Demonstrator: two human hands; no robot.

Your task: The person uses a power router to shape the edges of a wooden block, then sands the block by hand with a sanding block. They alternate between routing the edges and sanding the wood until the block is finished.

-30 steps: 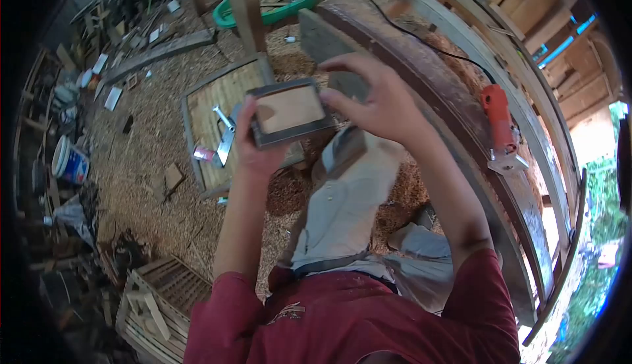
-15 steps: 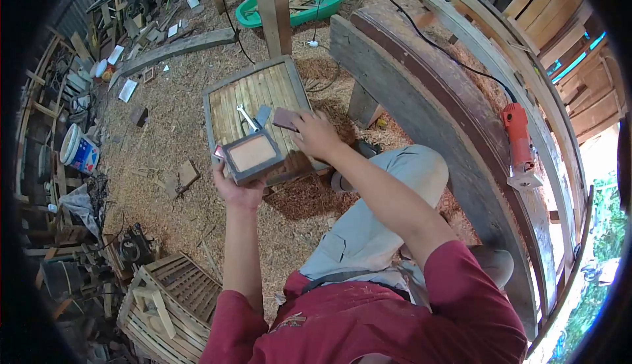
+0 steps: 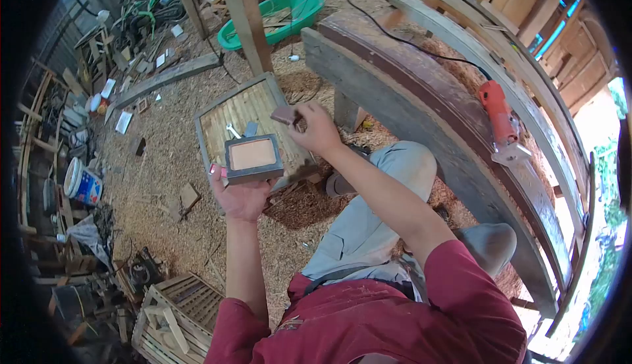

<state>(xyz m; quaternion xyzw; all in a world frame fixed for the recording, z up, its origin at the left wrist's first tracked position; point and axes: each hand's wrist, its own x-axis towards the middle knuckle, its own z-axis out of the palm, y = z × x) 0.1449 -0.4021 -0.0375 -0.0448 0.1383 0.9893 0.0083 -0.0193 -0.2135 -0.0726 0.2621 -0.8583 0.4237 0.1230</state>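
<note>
My left hand [image 3: 242,198] supports a small dark-framed wooden box [image 3: 254,155] from below, its pale inner panel facing up. Something pink shows by the left thumb, too small to name. In my right hand [image 3: 317,129] is a folded piece of brown sandpaper [image 3: 284,114], pinched by the fingers to the right of and above the box. Beneath both hands stands a low slatted wooden table [image 3: 268,94] with a frame. A wrench [image 3: 232,131] and a small grey-blue piece [image 3: 251,129] lie on it, just beyond the box.
A red power tool [image 3: 498,112] with a black cord rests on the long planks at right. Behind the table are a wooden post [image 3: 245,21] and a green tub [image 3: 309,9]. A paint bucket [image 3: 83,181] and slatted wooden crate [image 3: 191,305] stand at left. Wood shavings cover the ground.
My right hand and the sandpaper have lifted slightly, staying apart from the box. The box is turned a little more level in my left hand. The whole view has shifted slightly.
</note>
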